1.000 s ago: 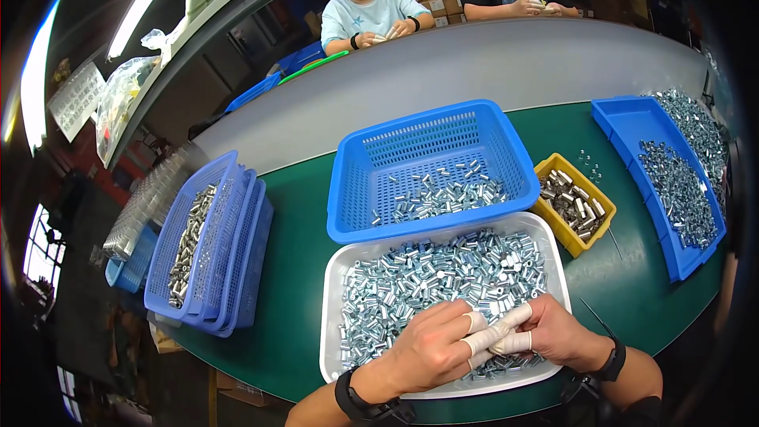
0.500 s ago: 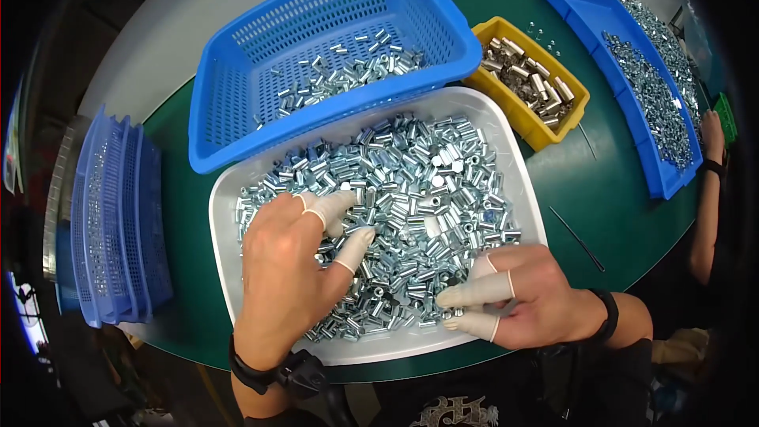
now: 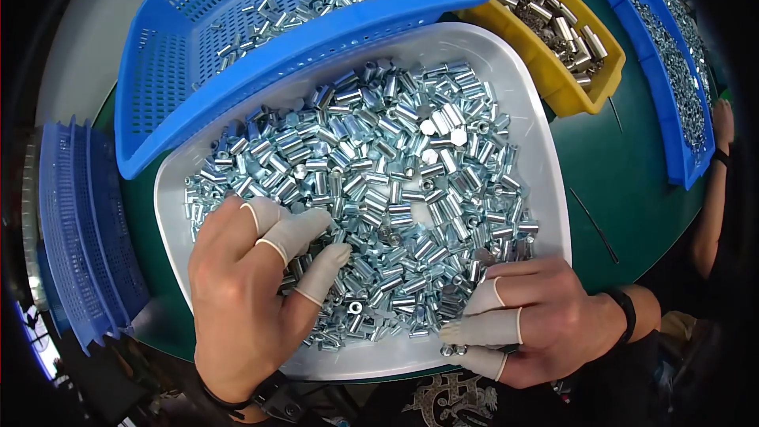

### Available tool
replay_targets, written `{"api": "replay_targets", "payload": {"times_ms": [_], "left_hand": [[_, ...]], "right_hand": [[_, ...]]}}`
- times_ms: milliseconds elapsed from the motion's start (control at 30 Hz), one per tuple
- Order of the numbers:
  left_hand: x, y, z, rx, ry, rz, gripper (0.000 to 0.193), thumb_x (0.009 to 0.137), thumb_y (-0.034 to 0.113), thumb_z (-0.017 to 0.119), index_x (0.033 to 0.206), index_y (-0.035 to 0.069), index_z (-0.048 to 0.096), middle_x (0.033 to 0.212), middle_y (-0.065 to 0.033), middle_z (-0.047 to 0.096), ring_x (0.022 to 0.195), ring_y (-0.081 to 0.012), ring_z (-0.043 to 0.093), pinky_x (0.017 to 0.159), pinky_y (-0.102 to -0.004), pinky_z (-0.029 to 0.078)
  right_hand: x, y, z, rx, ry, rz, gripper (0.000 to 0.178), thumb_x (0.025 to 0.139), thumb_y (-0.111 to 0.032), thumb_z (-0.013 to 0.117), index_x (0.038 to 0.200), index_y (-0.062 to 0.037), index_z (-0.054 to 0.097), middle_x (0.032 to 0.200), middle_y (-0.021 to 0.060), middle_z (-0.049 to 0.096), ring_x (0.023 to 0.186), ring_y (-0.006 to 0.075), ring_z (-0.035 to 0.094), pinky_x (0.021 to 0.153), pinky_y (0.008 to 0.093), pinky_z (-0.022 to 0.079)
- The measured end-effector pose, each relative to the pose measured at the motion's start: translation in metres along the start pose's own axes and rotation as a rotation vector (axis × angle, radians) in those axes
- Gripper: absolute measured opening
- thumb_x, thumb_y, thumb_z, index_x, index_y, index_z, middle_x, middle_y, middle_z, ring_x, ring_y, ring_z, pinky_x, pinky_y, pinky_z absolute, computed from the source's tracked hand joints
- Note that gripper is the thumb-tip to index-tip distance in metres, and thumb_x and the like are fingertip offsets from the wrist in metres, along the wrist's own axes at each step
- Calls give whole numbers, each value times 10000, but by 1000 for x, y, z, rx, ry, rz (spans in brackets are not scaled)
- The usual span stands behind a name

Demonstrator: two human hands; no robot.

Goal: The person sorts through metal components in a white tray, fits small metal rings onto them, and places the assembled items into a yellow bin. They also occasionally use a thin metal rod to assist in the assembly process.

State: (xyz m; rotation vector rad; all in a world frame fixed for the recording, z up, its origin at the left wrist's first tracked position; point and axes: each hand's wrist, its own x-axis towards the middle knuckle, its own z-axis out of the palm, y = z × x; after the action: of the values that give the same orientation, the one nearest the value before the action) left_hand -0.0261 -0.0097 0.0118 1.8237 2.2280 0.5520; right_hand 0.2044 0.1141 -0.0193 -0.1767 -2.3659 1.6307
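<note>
Shiny silver metal standoffs (image 3: 379, 198), short tubes with some hexagonal ends, are heaped in a white tray (image 3: 557, 198). My left hand (image 3: 253, 277), with pale finger cots on its thumb and some fingers, reaches over the tray's left part. Its thumb and forefinger are apart among the standoffs, with nothing plainly gripped. Near the tray's front right, my right hand (image 3: 530, 320) pinches small standoffs (image 3: 452, 350) between its cot-covered thumb and fingertips. Its other fingers curl against the heap, so their tips are partly hidden.
Behind the tray, a blue perforated basket (image 3: 316, 35) overlaps its rim and holds loose standoffs. A yellow bin (image 3: 593, 103) contains larger metal cylinders. At right lie a thin dark rod (image 3: 597, 225) and a blue parts tray (image 3: 656, 63), near another person's arm (image 3: 711, 205). Blue baskets (image 3: 91, 229) stand left.
The view has moved closer to the white tray. My left hand has drawn back toward the tray's near left, fingers still apart. My right hand keeps its pinch near the front rim.
</note>
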Motion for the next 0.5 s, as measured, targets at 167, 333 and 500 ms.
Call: {"api": "replay_targets", "payload": {"times_ms": [167,333,500], "left_hand": [[1,2,0,14,-7,-37,313,656,104,838,936,25,723,802,-97,581,715,-284,539,634,-391,421],[1,1,-2,13,-6,-3,320,670,37,817,966,-13,707,752,-73,560,712,-210,543,622,-314,431],[3,-1,-2,28,8,10,322,668,39,815,965,-18,705,746,-71,551,712,-207,536,618,-317,424]], "right_hand": [[5,-2,-3,37,1,-5,284,711,-43,808,986,-15,741,777,79,645,600,187,615,526,278,492],[4,-3,-1,47,2,8,296,711,-40,810,995,1,738,781,94,655,604,192,622,526,278,496],[7,-4,-2,80,-16,13,307,708,-39,812,1003,7,739,777,99,661,604,194,623,530,279,497]]}}
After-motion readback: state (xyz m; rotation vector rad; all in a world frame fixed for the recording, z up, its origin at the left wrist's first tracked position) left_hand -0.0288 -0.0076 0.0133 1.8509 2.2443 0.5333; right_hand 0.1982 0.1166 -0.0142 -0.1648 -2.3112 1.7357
